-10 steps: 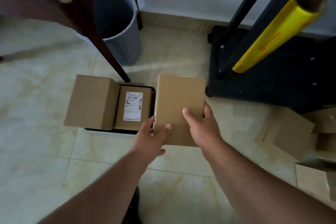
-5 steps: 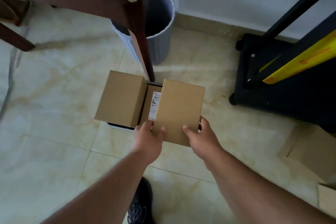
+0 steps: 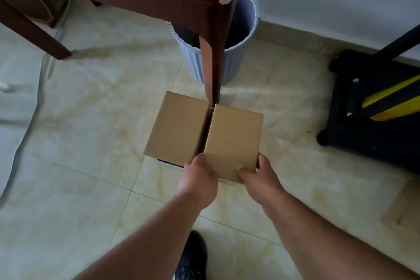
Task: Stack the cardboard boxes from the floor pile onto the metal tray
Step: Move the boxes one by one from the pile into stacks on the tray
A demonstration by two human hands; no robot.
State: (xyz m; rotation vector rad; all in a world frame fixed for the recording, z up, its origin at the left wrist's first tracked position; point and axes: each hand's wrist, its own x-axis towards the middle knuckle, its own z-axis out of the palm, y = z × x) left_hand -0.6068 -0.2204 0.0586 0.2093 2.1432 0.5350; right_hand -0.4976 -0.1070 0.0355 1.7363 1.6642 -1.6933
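I hold a plain brown cardboard box by its near edge, my left hand on its left corner and my right hand on its right corner. It sits right beside another brown box of the same height, with a thin dark gap between them. Both boxes cover the metal tray, of which only a sliver of rim shows under their near edge. The labelled box under the held one is hidden.
A dark wooden table leg stands just behind the boxes, with a grey ribbed bin behind it. A black wheeled cart with a yellow roll stands at the right. Cardboard lies at the right edge. My shoe shows below.
The held box moved left and down over the labelled box, ending flush beside the left box. The label is now covered. The view shifted left, so the floor pile mostly left the frame.
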